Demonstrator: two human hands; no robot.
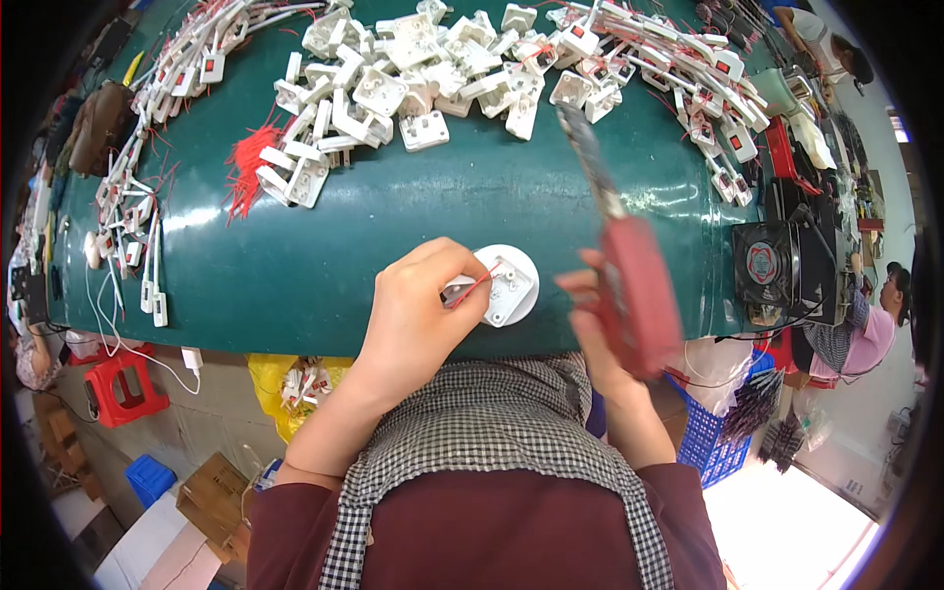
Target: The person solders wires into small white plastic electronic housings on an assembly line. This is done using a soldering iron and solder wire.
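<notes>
In front of me a white plastic housing piece [506, 293] rests on a round white disc [527, 305] near the table's front edge. My left hand [425, 300] is closed at its left side, fingertips pinched on a short red wire [472, 292]. The wire's end reaches over the housing. My right hand [600, 320] is to the right of the disc, closed around a thick red-handled tool [641, 295] with a long metal shaft pointing away from me. The tool is smeared by motion, so its exact kind cannot be made out.
A heap of white plastic housings [413, 74] lies across the far table. Cut red wires [252, 169] are bunched left of it. White cables with switches [703, 88] line both sides. A black fan [765, 264] stands at the right edge. A red stool [126, 386] is lower left.
</notes>
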